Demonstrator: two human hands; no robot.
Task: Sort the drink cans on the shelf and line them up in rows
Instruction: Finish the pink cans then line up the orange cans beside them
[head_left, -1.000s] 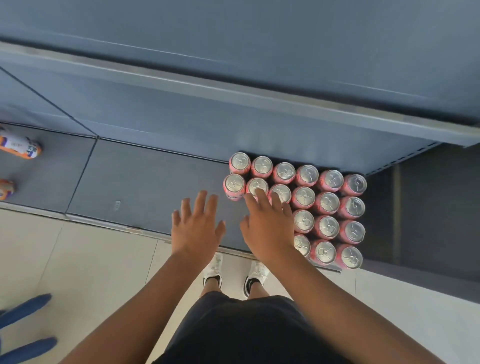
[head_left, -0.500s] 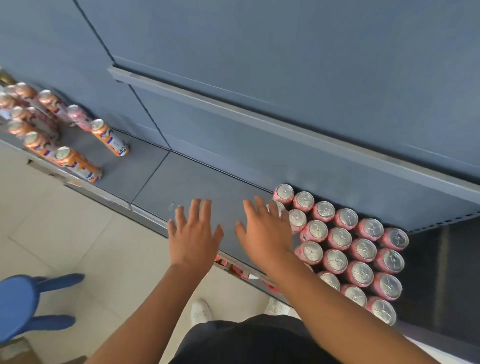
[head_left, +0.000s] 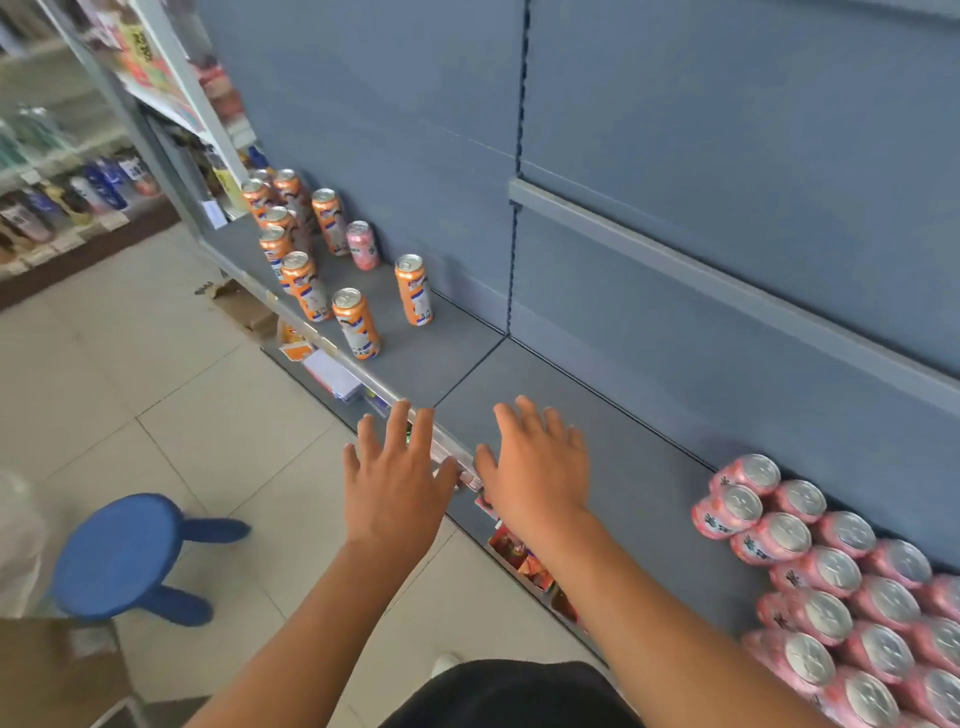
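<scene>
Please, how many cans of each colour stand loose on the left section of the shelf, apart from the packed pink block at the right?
Orange cans: 8 in plain view; the crowded far end may hide more
Pink can: 1
Total: 9 that can be counted

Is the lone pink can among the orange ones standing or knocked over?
Upright: the pink can stands on its base on the shelf, silver lid up.

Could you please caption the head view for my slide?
Open left hand and right hand by the shelf; pink cans packed right, orange cans scattered left.
</scene>
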